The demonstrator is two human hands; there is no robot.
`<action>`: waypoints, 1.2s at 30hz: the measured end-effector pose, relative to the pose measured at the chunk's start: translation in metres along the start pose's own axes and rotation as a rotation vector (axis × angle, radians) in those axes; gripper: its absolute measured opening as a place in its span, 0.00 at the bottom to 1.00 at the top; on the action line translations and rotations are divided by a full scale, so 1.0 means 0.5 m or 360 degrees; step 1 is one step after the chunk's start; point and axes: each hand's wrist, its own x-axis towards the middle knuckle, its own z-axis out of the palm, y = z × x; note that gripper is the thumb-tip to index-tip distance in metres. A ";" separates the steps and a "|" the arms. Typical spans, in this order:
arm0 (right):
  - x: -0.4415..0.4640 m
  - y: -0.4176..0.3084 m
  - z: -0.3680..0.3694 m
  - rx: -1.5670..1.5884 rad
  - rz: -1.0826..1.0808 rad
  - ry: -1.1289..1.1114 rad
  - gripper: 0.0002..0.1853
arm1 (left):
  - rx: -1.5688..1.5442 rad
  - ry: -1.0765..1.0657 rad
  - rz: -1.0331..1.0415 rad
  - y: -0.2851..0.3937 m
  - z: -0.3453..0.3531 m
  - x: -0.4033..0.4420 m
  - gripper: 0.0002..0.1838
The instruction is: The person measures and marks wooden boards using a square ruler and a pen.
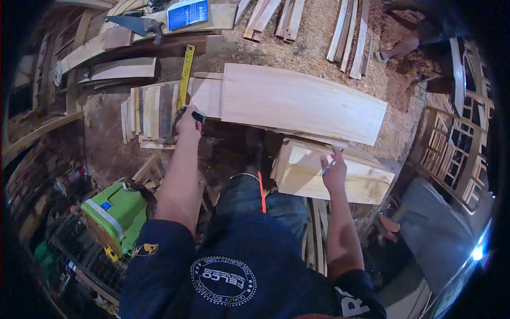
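A tape measure (186, 77) with its yellow blade pulled out points away from me, and my left hand (188, 123) is closed around its dark case. The blade lies across the left end of the boards. My right hand (334, 171) pinches a thin, pencil-like object (326, 170), too small to name surely. It is above a stack of pale boards (340, 186) on the near right. Just beyond both hands lies a wide pale board (303, 101). Left of it is a row of narrow wood pieces (150, 110).
A handsaw (139, 24) and a blue-and-white packet (187, 14) lie at the top left. Wood strips (348, 34) rest on sawdust at the top right, near another person's foot (392, 52). A green container (117, 212) stands at lower left.
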 end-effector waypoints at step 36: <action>-0.460 0.965 -0.290 0.0801 0.0379 0.0471 0.16 | 0.2453 -0.1720 0.2434 -1.031 0.566 -0.898 0.31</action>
